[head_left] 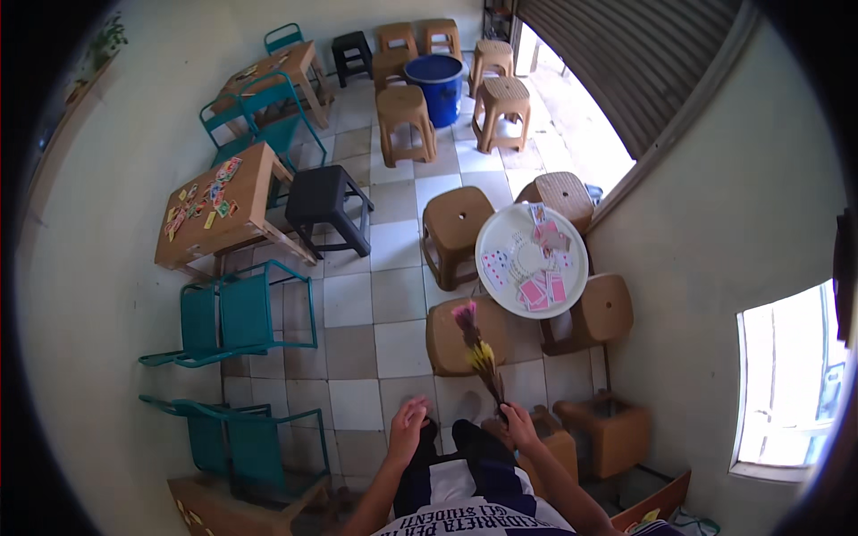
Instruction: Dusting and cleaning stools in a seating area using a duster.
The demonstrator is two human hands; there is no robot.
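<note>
My right hand (518, 423) is closed round the thin lower end of a feather duster (481, 354). Its dark feathers carry a yellow band and a pink tip, and it points up and away from me. The tip overlaps a brown plastic stool (449, 338) in view; I cannot tell whether they touch. My left hand (410, 416) hangs free over the tiled floor, fingers loosely bent and apart, holding nothing. Ahead to the right stands a round white table (497, 234) with playing cards (534, 293) scattered on it, some pink-backed and some face up.
Brown stools (458, 217) surround the round table. Teal metal chairs (243, 308) and a wooden table (237, 183) with colourful small items line the left wall, beside a black stool (327, 195). A blue bin (435, 89) stands farther ahead, near the half-raised shutter (643, 62).
</note>
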